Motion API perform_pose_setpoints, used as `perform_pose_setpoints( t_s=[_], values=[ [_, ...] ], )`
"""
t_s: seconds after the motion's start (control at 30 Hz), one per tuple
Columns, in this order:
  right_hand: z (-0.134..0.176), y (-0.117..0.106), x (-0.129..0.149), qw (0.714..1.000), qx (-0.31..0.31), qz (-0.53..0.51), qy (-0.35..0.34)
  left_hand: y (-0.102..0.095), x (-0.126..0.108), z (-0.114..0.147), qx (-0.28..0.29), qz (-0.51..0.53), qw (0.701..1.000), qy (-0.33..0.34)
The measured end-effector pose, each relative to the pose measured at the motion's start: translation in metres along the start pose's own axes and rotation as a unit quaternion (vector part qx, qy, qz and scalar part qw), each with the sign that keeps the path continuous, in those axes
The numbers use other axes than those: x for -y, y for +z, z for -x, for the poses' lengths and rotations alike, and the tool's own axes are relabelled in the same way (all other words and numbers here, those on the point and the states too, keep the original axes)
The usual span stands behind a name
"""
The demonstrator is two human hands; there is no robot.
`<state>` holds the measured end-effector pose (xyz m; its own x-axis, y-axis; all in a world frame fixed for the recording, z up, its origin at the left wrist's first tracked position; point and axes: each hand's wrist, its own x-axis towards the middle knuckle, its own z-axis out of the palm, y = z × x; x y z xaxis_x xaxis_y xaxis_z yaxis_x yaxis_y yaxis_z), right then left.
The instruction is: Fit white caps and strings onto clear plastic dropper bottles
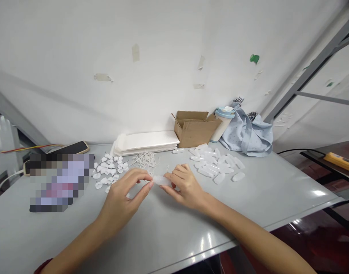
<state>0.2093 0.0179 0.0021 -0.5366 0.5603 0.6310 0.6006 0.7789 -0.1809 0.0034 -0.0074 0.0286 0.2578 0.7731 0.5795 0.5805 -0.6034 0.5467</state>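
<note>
Nearby, white cords lie beyond the left hand.

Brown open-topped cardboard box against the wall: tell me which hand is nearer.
Right. The right hand is in front of the box, slightly to its left; the left hand is also on the near side, but farther left.

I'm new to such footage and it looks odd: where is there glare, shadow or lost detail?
In the head view, glare whitens the grey table near its front edge and right corner; also in the head view, a faint diagonal shadow crosses the wall at left, a coarse pixelated patch hides detail at left, and the pale piece in the right hand looks washed out.
</note>
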Motion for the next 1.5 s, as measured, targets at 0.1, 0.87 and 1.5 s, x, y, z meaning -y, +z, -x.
perform_pose_setpoints(
  t_s=[0.1, 0.87, 1.5],
  values=[
    [0.0, 0.0, 0.002, 1.0, 0.002, -0.006, 0.004, 0.002, 0.0, 0.0, -0.037, -0.037, 0.994, 0.093],
    [0.002, 0.006, 0.003, 0.999, 0.001, -0.048, 0.022, 0.004, -0.002, 0.002, -0.054, -0.067, 0.988, 0.131],
    [0.006, 0.01, 0.008, 0.999, -0.004, -0.018, -0.04, -0.004, 0.008, 0.0, 0.02, -0.012, 0.999, -0.023]
  ],
)
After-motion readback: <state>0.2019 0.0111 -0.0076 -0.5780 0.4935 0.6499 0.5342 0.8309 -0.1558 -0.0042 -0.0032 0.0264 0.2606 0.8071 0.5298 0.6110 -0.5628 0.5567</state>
